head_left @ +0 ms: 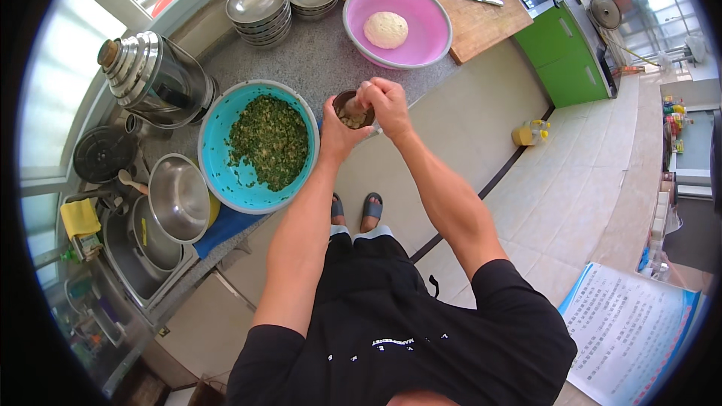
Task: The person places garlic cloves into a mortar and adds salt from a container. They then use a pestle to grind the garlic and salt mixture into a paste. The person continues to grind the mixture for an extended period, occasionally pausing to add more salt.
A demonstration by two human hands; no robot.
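A: Black T-shirt [421, 331] is seen closest, head view. Hands?

B: Small brown cup [344, 98] is held by the left hand [344, 137], wrapped round its side. Right hand [386, 107] is curled over the mouth; whether anything is gripped there can't be told.

A: Cup location?

B: Held near the counter's [316, 53] front edge, between turquoise basin [216, 139] and pink basin [425, 30]. Pale pieces [350, 118] are contained.
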